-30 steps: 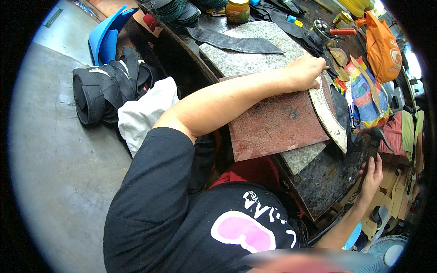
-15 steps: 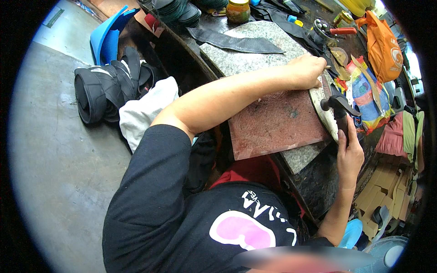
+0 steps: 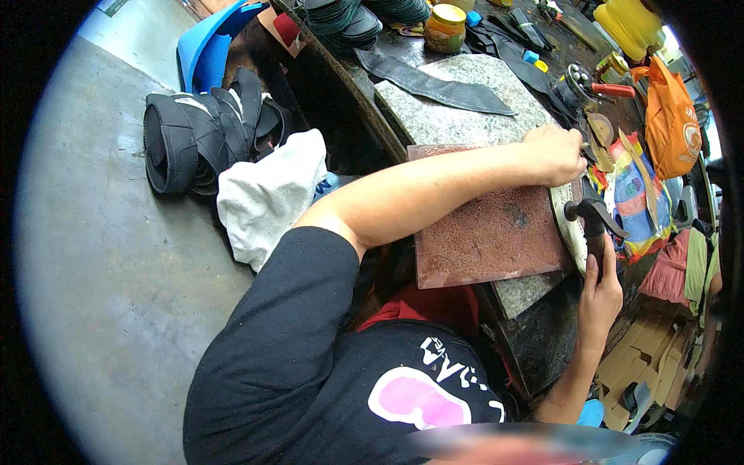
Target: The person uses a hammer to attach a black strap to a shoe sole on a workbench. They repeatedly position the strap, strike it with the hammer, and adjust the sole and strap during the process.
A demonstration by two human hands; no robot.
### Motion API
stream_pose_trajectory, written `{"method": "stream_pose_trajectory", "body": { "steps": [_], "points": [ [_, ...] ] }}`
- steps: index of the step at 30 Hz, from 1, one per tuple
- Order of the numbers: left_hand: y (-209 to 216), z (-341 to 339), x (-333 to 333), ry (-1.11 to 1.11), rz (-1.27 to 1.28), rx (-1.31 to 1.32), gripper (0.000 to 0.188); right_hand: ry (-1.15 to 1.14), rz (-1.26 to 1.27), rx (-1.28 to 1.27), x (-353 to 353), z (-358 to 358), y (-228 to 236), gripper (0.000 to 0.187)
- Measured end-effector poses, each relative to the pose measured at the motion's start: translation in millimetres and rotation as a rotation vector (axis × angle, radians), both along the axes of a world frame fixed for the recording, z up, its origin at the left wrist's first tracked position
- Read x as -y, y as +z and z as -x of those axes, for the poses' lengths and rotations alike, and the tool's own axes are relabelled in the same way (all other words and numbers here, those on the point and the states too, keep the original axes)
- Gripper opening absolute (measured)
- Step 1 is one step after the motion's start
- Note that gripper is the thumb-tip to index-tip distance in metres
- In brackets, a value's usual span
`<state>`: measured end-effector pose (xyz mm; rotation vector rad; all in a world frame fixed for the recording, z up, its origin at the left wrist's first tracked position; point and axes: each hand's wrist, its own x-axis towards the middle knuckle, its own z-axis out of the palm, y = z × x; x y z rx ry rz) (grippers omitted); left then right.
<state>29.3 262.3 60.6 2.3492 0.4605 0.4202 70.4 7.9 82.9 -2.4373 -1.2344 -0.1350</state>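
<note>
My left hand (image 3: 554, 155) is closed in a fist over the far right part of a reddish-brown board (image 3: 488, 240). A small dark tip pokes out by its fingers, but what they grip is mostly hidden. The fingers of my right hand (image 3: 601, 298) wrap the dark handle of a hammer (image 3: 594, 219), its head up, just nearer to me than the left fist. Between the hammer and the board runs a whitish curved strip (image 3: 570, 226). The board lies on a speckled stone slab (image 3: 484, 74), partly under my left forearm.
A black leather-like strip (image 3: 442, 84) lies across the slab's far side. Beyond are an orange-lidded jar (image 3: 445, 29) and a tin with a red-handled tool (image 3: 612, 90). An orange bag (image 3: 671, 124) and a colourful plastic bag (image 3: 637, 205) stand right. Black rolled pieces (image 3: 174, 143) and white cloth (image 3: 271, 198) lie left.
The whole view has shifted, so the bench and both arms sit farther right and lower. The left fist and the hammer in my right hand keep nearly the same places over the board.
</note>
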Motion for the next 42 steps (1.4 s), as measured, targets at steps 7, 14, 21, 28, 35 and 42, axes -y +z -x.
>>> {"method": "stream_pose_trajectory", "body": {
  "steps": [7, 14, 21, 28, 35, 42],
  "points": [
    [-10.1, -7.7, -8.0, -0.034, 0.1, 0.007, 0.045, -0.012, 0.005, 0.006, -1.8, 1.8, -0.2, 0.043],
    [-16.3, -13.4, -35.0, -0.04, 0.088, 0.272, 0.035, -0.007, -0.021, 0.03, -1.5, 2.3, 0.1, 0.043],
    [-14.8, -7.5, -55.9, -0.073, 0.77, 0.397, 0.025, -0.011, -0.067, 0.109, -2.0, 3.6, -2.8, 0.041],
    [-29.6, -18.8, -37.5, -0.044, 0.746, 0.56, 0.013, 0.01, -0.082, 0.112, -2.6, 3.7, -1.6, 0.041],
    [-31.1, -14.3, -30.0, 0.001, 0.567, 0.481, 0.011, -0.009, -0.063, 0.108, -2.1, 3.4, -3.1, 0.042],
    [-29.1, -15.3, -26.9, 0.024, 0.518, 0.391, 0.017, 0.004, -0.081, 0.121, -0.9, 1.0, -3.8, 0.041]
  ]
}}
